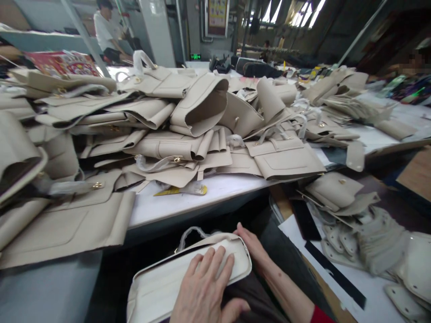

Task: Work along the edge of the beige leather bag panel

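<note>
A beige, part-made handbag lies tilted close to me, its long white panel facing up. A raised edge runs around that panel, and a plastic-wrapped handle sticks out on the far side. My left hand rests flat on the white panel, fingers spread and thumb apart. At the bag's right end, my right hand grips the rounded corner from the outside; some of its fingers are hidden behind the bag. Dark cloth shows below the bag.
Piled beige bag pieces cover the white table ahead. A yellow-tipped tool lies near its edge. To the right are stacked pale leather parts and black strips. A person in white is far left.
</note>
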The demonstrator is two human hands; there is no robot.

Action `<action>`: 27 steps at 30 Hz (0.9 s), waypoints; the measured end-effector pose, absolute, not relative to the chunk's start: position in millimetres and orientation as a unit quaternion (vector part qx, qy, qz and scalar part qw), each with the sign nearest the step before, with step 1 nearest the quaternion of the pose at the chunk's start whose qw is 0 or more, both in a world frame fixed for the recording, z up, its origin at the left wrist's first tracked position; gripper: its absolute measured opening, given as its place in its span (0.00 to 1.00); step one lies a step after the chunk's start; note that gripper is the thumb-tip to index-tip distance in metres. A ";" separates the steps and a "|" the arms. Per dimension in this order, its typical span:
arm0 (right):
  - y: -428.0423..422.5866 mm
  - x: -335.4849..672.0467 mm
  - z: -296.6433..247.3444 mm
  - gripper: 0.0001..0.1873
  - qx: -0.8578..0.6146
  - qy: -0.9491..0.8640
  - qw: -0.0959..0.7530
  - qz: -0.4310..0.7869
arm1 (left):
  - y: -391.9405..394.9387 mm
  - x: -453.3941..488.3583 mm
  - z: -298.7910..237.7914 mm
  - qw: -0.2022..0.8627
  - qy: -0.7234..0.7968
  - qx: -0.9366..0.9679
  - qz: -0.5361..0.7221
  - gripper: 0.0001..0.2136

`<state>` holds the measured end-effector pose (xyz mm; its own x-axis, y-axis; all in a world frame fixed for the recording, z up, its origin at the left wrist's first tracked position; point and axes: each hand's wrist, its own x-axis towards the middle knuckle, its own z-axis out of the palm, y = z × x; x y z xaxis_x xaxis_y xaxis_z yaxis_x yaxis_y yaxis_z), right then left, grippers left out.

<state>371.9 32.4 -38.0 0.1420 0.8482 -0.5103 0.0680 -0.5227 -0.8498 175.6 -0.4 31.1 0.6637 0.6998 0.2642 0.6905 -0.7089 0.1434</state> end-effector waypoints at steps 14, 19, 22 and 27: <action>55.7 363.5 43.1 0.09 -0.570 -0.779 0.125 0.228 | -1.3 181.1 52.7 0.225 0.438 0.867 0.071 0.28; 33.4 372.7 33.8 0.21 -0.653 -0.672 0.215 0.276 | -2.4 181.9 51.5 0.217 0.435 0.869 0.094 0.25; 4.7 385.1 35.8 0.23 -0.668 -0.599 0.251 0.363 | 0.0 181.3 50.6 0.207 0.422 0.878 0.094 0.21; -18.1 378.0 44.4 0.14 -0.686 -0.537 0.277 0.404 | 5.4 184.8 53.6 0.137 0.365 0.919 0.065 0.15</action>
